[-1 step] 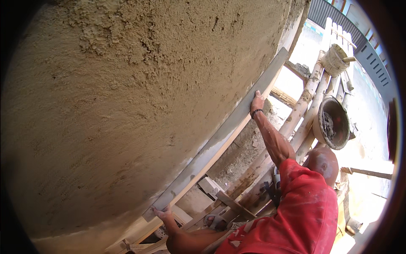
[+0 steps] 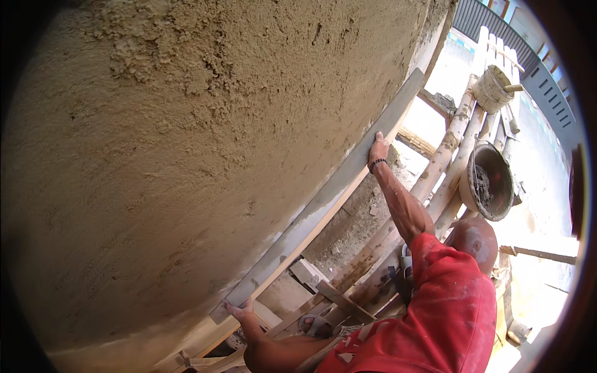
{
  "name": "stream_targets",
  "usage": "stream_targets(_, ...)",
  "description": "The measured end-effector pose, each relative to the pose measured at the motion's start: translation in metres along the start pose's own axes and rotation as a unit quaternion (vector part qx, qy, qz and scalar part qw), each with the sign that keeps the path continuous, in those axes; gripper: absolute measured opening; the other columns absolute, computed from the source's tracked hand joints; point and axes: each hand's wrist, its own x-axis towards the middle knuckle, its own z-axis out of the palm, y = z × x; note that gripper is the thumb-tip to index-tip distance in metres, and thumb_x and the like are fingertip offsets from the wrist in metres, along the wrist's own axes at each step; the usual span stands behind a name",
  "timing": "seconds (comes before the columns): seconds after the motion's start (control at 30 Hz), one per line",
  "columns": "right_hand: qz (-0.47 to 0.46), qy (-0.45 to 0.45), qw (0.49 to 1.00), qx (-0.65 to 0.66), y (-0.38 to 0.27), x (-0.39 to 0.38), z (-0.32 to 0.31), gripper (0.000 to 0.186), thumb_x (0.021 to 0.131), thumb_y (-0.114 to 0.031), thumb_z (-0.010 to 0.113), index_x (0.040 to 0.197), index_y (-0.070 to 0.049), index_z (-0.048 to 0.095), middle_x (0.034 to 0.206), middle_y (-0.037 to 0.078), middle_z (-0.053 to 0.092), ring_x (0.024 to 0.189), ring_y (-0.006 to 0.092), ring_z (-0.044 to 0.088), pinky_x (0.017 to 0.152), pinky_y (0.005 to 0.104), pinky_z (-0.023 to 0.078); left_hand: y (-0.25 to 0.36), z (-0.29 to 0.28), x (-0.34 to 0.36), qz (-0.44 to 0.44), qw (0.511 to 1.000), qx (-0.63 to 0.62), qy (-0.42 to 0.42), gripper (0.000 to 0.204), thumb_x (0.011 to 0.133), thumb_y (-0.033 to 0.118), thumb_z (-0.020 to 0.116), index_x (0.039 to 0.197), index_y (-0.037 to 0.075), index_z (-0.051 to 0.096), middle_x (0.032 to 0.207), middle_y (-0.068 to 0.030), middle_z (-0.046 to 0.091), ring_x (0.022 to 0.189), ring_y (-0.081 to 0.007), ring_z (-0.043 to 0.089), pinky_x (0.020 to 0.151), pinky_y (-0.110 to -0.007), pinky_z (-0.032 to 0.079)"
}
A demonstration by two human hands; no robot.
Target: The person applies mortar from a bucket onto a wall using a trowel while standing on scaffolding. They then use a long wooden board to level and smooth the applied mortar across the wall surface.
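Observation:
A long grey straightedge point(image 2: 270, 261) lies slantwise along the lower edge of a rough, sand-coloured plastered wall point(image 2: 168, 180). My right hand point(image 2: 377, 151), with a dark beaded band at the wrist, grips it towards its upper right end, thumb on its face. Close to its lower left end, my left hand point(image 2: 239, 309) has its fingers closed on the same straightedge. Pale wet smears mark parts of its face. A light wooden strip point(image 2: 339, 205) runs alongside its outer edge. The fingers behind the straightedge are partly hidden.
Round poles point(image 2: 457, 133) form a scaffold to the right. On them stand a mortar-stained bucket point(image 2: 492, 89) with a handle sticking out and a dark tub point(image 2: 495, 168) with wet mix inside. A short plank point(image 2: 345, 300) crosses near my sandalled foot point(image 2: 316, 326). Gaps show between the timbers.

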Motion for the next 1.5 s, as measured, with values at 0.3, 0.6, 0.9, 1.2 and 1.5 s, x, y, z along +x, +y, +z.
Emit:
stream_targets(0.3, -0.022, 0.002, 1.0, 0.021, 0.032, 0.062, -0.009, 0.062, 0.087, -0.041, 0.055, 0.12, 0.011, 0.045, 0.104, 0.023, 0.059, 0.092, 0.0285, 0.058, 0.08, 0.0379, 0.047, -0.025, 0.02, -0.006, -0.066, 0.997, -0.027, -0.001, 0.045, 0.092, 0.045, 0.044, 0.122, 0.012, 0.053, 0.126, -0.0089, 0.055, 0.113, -0.0305, 0.054, 0.093, -0.049, 0.045)
stream_targets(0.6, 0.106, -0.09, 0.989, 0.051, 0.081, 0.072, -0.026, 0.056, 0.087, -0.04, 0.058, 0.115, 0.007, 0.048, 0.102, 0.019, 0.059, 0.088, 0.0278, 0.059, 0.077, 0.0405, 0.05, -0.024, 0.007, 0.014, -0.04, 0.999, -0.012, -0.017, 0.047, 0.093, 0.047, 0.043, 0.124, 0.014, 0.051, 0.126, -0.0098, 0.055, 0.111, -0.0308, 0.055, 0.094, -0.05, 0.045)
stream_targets(0.9, 0.088, -0.076, 0.993, 0.023, 0.045, 0.04, 0.003, 0.065, 0.085, -0.039, 0.06, 0.121, 0.012, 0.044, 0.115, 0.022, 0.056, 0.1, 0.0309, 0.057, 0.087, 0.0412, 0.047, -0.018, 0.012, 0.005, 0.014, 1.0, -0.005, 0.016, 0.052, 0.091, 0.052, 0.042, 0.127, 0.015, 0.049, 0.128, -0.009, 0.053, 0.114, -0.0311, 0.052, 0.095, -0.051, 0.043)
stream_targets(1.2, 0.01, -0.113, 0.992, 0.056, -0.041, 0.044, -0.01, 0.057, 0.086, -0.036, 0.059, 0.116, 0.011, 0.045, 0.101, 0.021, 0.059, 0.086, 0.0268, 0.061, 0.077, 0.0365, 0.051, -0.028, 0.004, 0.006, -0.002, 0.997, -0.013, -0.078, 0.051, 0.089, 0.045, 0.048, 0.127, 0.011, 0.049, 0.127, -0.0116, 0.053, 0.113, -0.0311, 0.054, 0.096, -0.05, 0.043)
stream_targets(1.5, 0.048, -0.046, 0.997, 0.037, 0.005, 0.062, -0.002, 0.06, 0.087, -0.039, 0.058, 0.117, 0.011, 0.047, 0.103, 0.019, 0.06, 0.089, 0.0265, 0.059, 0.079, 0.0379, 0.05, -0.037, 0.018, -0.014, 0.041, 0.999, -0.002, -0.034, 0.046, 0.093, 0.046, 0.041, 0.124, 0.012, 0.05, 0.123, -0.0094, 0.056, 0.111, -0.0281, 0.056, 0.096, -0.046, 0.045)
